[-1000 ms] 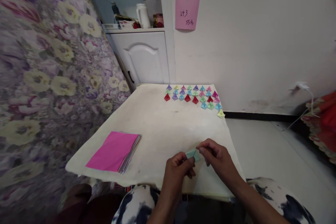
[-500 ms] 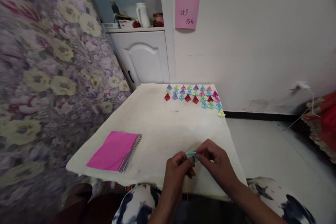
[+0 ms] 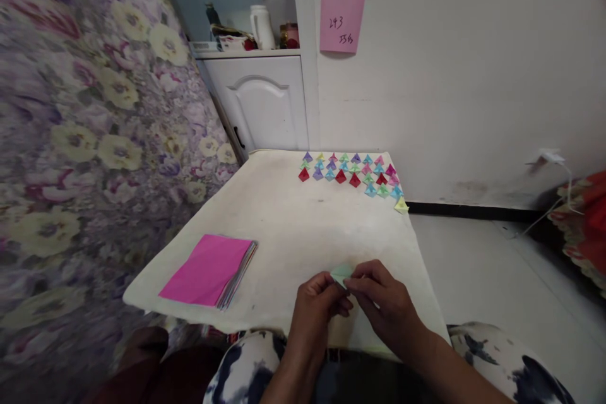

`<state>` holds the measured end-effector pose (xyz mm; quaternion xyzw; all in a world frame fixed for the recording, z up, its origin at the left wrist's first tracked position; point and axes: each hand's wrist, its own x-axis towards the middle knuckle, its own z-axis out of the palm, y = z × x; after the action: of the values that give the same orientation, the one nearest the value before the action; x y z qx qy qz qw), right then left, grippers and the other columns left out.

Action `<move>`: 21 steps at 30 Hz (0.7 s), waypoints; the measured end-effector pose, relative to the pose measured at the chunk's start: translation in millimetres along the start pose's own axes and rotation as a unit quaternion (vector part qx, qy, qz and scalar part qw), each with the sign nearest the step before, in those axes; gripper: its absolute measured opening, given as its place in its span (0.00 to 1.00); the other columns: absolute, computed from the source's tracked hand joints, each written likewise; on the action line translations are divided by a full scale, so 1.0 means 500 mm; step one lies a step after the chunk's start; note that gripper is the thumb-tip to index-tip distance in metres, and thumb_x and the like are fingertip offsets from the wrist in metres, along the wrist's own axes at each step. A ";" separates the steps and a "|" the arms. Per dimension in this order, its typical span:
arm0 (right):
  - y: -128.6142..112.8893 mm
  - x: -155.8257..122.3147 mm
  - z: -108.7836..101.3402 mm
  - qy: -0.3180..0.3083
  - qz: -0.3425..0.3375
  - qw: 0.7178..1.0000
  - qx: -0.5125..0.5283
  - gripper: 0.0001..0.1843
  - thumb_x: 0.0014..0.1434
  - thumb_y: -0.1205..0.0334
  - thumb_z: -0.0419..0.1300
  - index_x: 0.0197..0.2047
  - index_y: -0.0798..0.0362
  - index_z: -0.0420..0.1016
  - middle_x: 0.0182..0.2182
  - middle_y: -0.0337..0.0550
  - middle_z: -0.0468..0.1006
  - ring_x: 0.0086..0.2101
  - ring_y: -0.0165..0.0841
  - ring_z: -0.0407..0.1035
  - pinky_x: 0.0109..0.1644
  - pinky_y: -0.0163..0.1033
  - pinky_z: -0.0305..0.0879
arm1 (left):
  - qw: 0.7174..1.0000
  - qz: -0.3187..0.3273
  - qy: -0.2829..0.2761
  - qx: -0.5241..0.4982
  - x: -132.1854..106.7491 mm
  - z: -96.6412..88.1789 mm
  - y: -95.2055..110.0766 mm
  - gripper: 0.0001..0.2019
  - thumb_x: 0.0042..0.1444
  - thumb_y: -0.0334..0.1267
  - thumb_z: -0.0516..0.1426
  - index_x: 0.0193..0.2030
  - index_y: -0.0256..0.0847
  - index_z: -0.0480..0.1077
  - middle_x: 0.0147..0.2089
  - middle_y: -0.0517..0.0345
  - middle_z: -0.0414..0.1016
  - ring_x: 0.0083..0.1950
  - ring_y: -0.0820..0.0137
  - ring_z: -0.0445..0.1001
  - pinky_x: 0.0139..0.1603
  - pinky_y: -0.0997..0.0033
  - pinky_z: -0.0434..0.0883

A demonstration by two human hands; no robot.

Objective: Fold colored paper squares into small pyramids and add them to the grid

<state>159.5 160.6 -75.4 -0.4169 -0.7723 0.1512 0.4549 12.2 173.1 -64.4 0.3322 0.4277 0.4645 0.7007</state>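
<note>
A small folded piece of pale green paper [image 3: 341, 274] is pinched between both my hands just above the near edge of the white table [image 3: 293, 227]. My left hand [image 3: 316, 303] grips its left side with closed fingers. My right hand [image 3: 381, 303] has fingers pressed onto its right side and covers most of it. A stack of coloured paper sheets [image 3: 211, 270] with a pink sheet on top lies at the table's near left. Several small folded paper shapes [image 3: 353, 172] in many colours stand in rows at the table's far edge.
A flowered cloth [image 3: 85, 139] hangs along the left. A white cabinet [image 3: 260, 101] with a jug and jars on top stands behind the table. A pink note [image 3: 341, 23] is stuck on the wall. A cable and red fabric [image 3: 584, 221] lie right, beyond the bare floor.
My right hand has slid left over the green paper and covers more of it; both hands sit slightly lower and closer together. The view shifted a little.
</note>
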 end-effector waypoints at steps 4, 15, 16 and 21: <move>0.001 -0.002 0.006 -0.007 -0.008 0.999 -0.033 0.16 0.59 0.73 0.51 0.48 0.49 0.70 0.40 0.45 0.66 0.31 0.27 0.66 0.31 0.32 0.65 | 1.000 -0.015 -0.008 -0.021 -0.005 0.000 0.010 0.05 0.47 0.34 0.61 0.30 0.33 0.73 0.22 0.58 0.73 0.24 0.76 0.70 0.27 0.77 0.67; 0.018 -0.024 0.032 -0.034 -0.011 0.993 -0.117 0.25 0.59 0.75 0.46 0.56 0.45 0.64 0.50 0.50 0.62 0.35 0.29 0.67 0.34 0.34 0.69 | 0.995 -0.008 -0.032 -0.098 -0.003 -0.009 0.016 0.08 0.51 0.35 0.59 0.35 0.32 0.73 0.31 0.52 0.75 0.30 0.71 0.73 0.34 0.72 0.70; 0.018 -0.026 0.033 -0.042 -0.008 0.991 -0.123 0.26 0.59 0.76 0.45 0.57 0.45 0.63 0.51 0.51 0.62 0.35 0.30 0.67 0.33 0.34 0.69 | 0.994 -0.003 -0.034 -0.105 -0.003 -0.011 0.017 0.08 0.52 0.36 0.58 0.35 0.32 0.73 0.31 0.51 0.75 0.30 0.70 0.73 0.34 0.71 0.70; 0.013 -0.026 0.036 -0.059 -0.001 0.986 -0.154 0.30 0.57 0.77 0.45 0.59 0.43 0.61 0.51 0.51 0.64 0.32 0.29 0.67 0.29 0.35 0.67 | 0.999 0.020 -0.013 -0.049 -0.004 -0.018 0.017 0.09 0.52 0.39 0.59 0.30 0.33 0.71 0.27 0.55 0.73 0.29 0.73 0.72 0.32 0.75 0.69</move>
<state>151.0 156.7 -96.4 -0.4714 -0.8124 0.0538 0.3389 0.5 174.8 -60.3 0.3118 0.3888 0.4944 0.7121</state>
